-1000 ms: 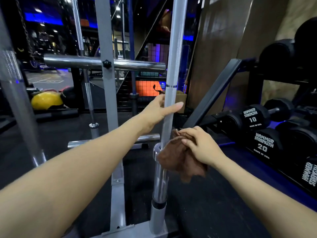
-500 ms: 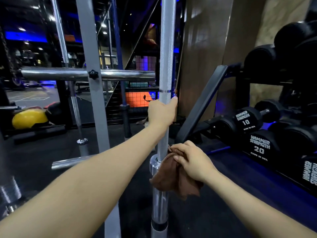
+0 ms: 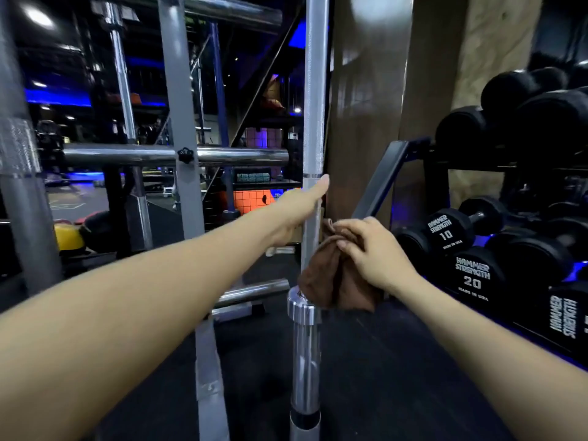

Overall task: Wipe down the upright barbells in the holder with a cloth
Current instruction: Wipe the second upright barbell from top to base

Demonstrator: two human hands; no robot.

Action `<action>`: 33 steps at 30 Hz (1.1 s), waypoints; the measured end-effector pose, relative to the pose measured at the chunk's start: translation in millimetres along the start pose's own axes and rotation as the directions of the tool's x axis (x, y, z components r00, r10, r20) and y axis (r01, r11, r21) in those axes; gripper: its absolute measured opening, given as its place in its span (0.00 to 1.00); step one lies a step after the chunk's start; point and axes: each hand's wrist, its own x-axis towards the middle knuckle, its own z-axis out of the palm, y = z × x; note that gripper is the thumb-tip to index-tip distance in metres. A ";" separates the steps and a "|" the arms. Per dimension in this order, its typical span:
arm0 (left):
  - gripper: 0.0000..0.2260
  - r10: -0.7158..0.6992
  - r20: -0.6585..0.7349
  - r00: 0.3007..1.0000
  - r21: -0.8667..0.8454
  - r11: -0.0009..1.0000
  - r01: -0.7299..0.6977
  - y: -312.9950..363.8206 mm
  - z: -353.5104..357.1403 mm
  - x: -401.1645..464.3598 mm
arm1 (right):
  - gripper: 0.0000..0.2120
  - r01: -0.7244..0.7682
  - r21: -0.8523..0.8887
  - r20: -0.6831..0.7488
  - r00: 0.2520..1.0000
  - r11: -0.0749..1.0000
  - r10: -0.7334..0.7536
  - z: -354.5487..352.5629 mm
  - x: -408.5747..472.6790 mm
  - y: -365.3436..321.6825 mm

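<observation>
Head view, the only one we have. An upright barbell (image 3: 313,90) stands in the middle of the frame, its thin shaft rising out of the top edge, its thick chrome sleeve (image 3: 304,354) dropping toward the dark floor (image 3: 397,377). Our left hand (image 3: 300,206) reaches in from the left and grips the shaft, thumb laid up along the metal, the fingers curled behind it and mostly hidden. Our right hand (image 3: 370,249) sits lower and to the right, fingers bunched on a brown cloth (image 3: 334,275); we hold the cloth against the right side of the shaft, just above the sleeve's collar, with folds hanging down past it. Left of the barbell stands a grey post (image 3: 181,122) of the holder, crossed by a horizontal chrome bar (image 3: 127,155) fixed with a black knob. Another upright bar (image 3: 122,74) shows farther back, blurred. At right, a rack (image 3: 381,183) carries black dumbbells (image 3: 448,232) marked 10 and 20. A yellow ball (image 3: 65,237) lies low at far left.
</observation>
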 end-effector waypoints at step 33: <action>0.29 0.006 -0.135 0.991 -0.113 0.993 -0.022 -53.2 -12.4 -10.3 | 0.32 -0.240 0.051 -0.050 0.969 0.970 0.242 47.3 -2.4 -41.0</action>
